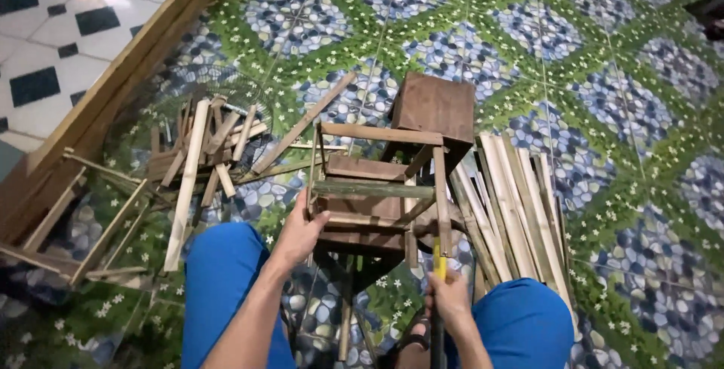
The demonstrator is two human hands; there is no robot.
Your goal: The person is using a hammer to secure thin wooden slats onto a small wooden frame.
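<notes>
Fingers (319,218) of our left hand (300,235) grasp the near left edge of a small bamboo frame (375,188), which stands on the patterned floor (603,97) between our blue-clad knees (219,263). Our right hand (450,301) is clenched on a yellow-handled tool (437,263) set against the frame's near right post. Split bamboo slats (513,203) lie just right; offcuts (204,150) lie left.
</notes>
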